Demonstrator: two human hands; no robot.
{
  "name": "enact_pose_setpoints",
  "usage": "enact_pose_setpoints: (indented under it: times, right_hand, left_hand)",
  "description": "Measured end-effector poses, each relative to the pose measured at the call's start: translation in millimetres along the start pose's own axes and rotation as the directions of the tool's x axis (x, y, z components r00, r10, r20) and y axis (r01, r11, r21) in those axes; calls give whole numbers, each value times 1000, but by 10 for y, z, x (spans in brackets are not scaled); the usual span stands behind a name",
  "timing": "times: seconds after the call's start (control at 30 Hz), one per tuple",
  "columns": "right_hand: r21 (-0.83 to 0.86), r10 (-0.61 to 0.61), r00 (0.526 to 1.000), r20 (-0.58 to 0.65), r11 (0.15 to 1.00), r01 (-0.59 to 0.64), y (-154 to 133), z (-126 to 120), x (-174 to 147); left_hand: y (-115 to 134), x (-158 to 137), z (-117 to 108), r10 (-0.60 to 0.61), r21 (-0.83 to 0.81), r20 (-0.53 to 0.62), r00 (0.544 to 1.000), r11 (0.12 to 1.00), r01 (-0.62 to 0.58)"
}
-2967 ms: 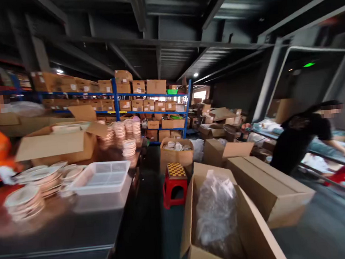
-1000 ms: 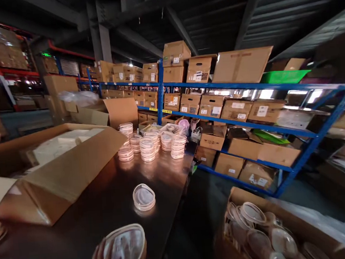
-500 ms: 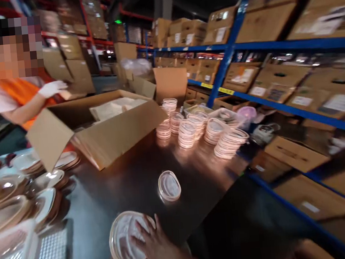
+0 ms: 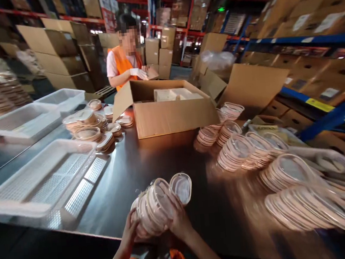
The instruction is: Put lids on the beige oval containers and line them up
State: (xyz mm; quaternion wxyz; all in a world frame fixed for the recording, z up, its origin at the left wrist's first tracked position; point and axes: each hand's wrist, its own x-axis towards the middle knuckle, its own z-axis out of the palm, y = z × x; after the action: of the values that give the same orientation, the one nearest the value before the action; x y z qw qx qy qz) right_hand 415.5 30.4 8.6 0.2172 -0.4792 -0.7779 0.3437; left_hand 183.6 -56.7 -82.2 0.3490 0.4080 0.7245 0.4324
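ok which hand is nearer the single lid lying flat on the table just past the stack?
Right. The right hand grips the lid stack on the side just below the single lid; the left hand holds the stack's far side.

A stack of clear oval lids (image 4: 151, 210) with pale pink rims, tipped on its side, sits clasped between the left hand (image 4: 129, 230) and right hand (image 4: 177, 221). One single lid (image 4: 181, 187) lies just beyond the right hand's fingertips, touching the stack's far end.

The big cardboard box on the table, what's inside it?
The open cardboard box shows pale flat packs near its top. Its walls hide anything underneath them.
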Motion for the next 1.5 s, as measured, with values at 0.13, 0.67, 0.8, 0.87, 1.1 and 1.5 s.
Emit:
enact_pose_setpoints:
  times: [0.13, 0.67, 0.8, 0.87, 1.1, 1.5]
  right_hand:
    - [337, 95, 973, 211, 927, -164, 283, 266, -41]
    - [-421, 442, 869, -221, 761, -494, 617, 208, 638]
    - [-168, 414, 857, -306, 863, -477, 744, 117, 551]
    - [-28, 406, 855, -322, 899, -438, 753, 67, 431]
    - [376, 452, 854, -257, 861, -343, 456, 385, -102]
    - [314, 434, 874, -219, 879, -358, 508, -214, -11]
  left_hand:
    - [-51, -135, -179, 8, 50, -164, 986, 999, 0]
    - [257, -10, -431, 466, 741, 227, 855, 487, -462]
    - [353, 176, -452, 493, 776, 294, 819, 378, -506]
    - [406, 294, -451, 496, 789, 300, 814, 351, -505]
    - [475, 518, -362, 533, 746, 369, 761, 318, -585]
    - [860, 596, 26, 464, 710, 315, 828, 464, -530]
